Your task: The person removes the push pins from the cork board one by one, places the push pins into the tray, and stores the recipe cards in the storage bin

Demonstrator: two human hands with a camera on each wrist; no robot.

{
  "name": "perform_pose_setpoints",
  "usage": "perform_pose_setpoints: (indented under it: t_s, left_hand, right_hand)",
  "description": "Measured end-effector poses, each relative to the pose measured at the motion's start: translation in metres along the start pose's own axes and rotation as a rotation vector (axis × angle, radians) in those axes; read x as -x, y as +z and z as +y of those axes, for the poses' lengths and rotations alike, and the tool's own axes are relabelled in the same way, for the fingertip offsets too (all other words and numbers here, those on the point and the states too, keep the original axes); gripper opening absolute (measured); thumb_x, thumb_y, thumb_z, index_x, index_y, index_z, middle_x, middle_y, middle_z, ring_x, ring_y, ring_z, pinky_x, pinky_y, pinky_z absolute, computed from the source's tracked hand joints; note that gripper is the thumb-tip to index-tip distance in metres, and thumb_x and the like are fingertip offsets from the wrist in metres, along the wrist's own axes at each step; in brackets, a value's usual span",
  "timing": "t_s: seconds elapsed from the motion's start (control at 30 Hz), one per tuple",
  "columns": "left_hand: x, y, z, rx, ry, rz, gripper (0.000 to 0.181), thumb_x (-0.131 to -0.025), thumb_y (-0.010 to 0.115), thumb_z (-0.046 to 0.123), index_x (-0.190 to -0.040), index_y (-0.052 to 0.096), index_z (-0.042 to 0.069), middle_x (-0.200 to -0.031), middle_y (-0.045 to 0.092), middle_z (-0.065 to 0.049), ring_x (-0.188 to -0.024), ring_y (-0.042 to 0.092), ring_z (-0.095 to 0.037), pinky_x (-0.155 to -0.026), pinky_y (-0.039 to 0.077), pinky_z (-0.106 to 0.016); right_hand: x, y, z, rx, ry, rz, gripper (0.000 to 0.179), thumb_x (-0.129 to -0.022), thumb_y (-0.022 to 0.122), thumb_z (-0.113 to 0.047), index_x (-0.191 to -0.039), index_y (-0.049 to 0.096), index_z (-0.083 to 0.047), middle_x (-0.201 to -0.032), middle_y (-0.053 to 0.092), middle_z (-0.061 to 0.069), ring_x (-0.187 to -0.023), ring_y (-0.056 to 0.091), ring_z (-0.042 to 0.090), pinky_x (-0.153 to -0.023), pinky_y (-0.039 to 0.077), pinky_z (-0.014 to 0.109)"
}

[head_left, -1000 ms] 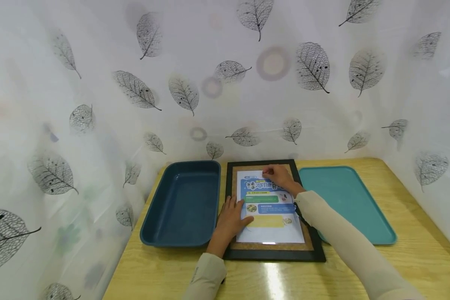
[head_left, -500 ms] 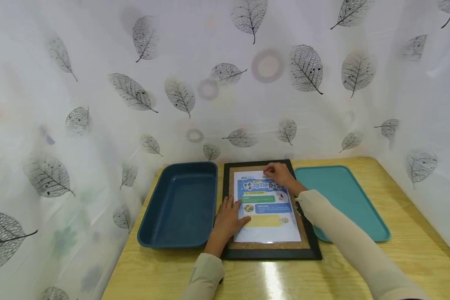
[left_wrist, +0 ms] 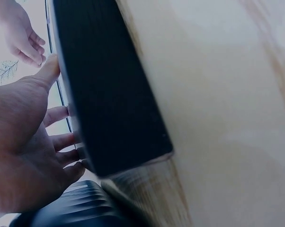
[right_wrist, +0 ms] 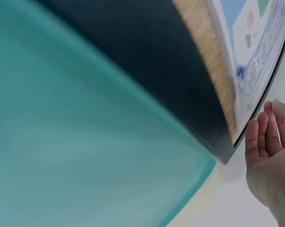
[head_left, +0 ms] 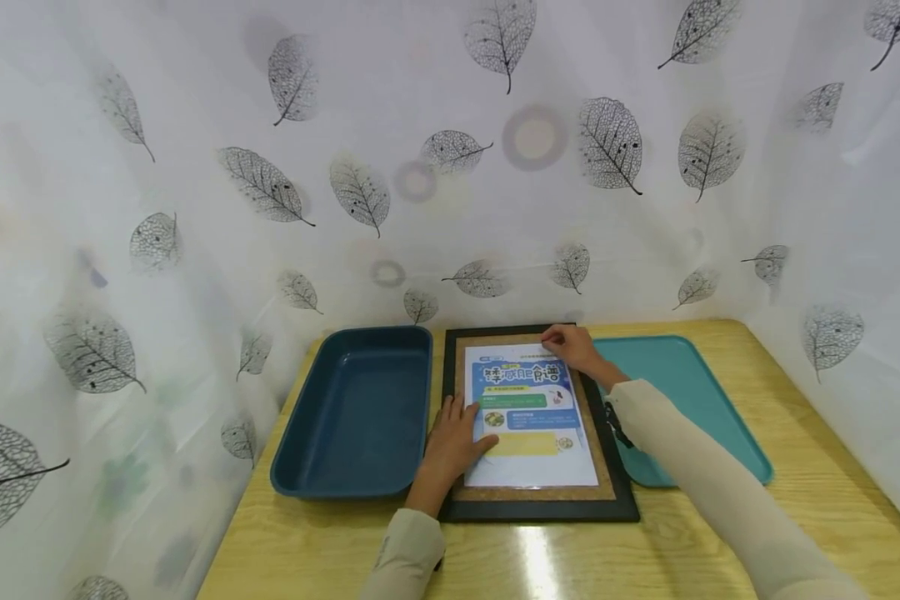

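Observation:
A printed sheet [head_left: 528, 467] with blue, green and yellow panels lies on a cork board [head_left: 461, 367] with a black frame [head_left: 543, 510]. My left hand [head_left: 453, 437] rests with spread fingers on the left side of the frame, its thumb and fingertips over the sheet's left edge. Near the sheet's top right corner, my right hand [head_left: 577, 348] has thumb and forefinger pinched together on a small red thing, mostly hidden by the fingertips. In the right wrist view the right hand [right_wrist: 270, 151] shows curled fingers beyond the frame's edge.
A deep dark blue tray [head_left: 352, 417] stands close to the board's left side. To its right lies a flat teal tray [head_left: 690, 400], partly under the right forearm. A leaf-printed white curtain [head_left: 390, 108] surrounds the back and sides of the wooden table [head_left: 495, 562].
My right hand has slid right along the sheet's top edge, toward its top right corner, uncovering more of the title. The left hand stays in place on the board.

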State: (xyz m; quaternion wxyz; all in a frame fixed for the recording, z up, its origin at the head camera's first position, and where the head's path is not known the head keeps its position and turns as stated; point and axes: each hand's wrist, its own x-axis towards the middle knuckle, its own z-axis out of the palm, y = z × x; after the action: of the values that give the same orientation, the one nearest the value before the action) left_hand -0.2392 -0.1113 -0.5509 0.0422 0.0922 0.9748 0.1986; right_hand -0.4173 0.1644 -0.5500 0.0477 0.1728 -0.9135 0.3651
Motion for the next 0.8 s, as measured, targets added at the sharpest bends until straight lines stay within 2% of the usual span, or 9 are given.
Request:
perform_pose_setpoints:
  t_s: [0.33,0.8]
  left_hand:
    - [0.002,-0.001,0.0,-0.002,0.005,0.005,0.076,-0.096,0.072,0.049,-0.156,0.047,0.009,-0.168,0.026,-0.023,-0.156,0.019,-0.043,-0.125,0.023,-0.056]
    - [0.001,0.0,-0.002,0.018,0.0,-0.002,0.075,-0.097,0.07,0.05,-0.156,0.046,0.009,-0.169,0.025,-0.021,-0.157,0.018,-0.042,-0.125,0.023,-0.056]
  right_hand:
    - [0.011,-0.02,0.017,0.034,0.005,0.033,0.016,-0.099,0.068,-0.005,-0.109,0.072,0.008,-0.104,0.074,0.025,-0.096,0.071,0.04,-0.084,0.058,0.053]
    - [0.022,-0.04,0.045,0.046,0.05,0.059,0.016,-0.098,0.065,-0.001,-0.109,0.069,0.01,-0.109,0.071,0.029,-0.102,0.069,0.045,-0.092,0.056,0.057]
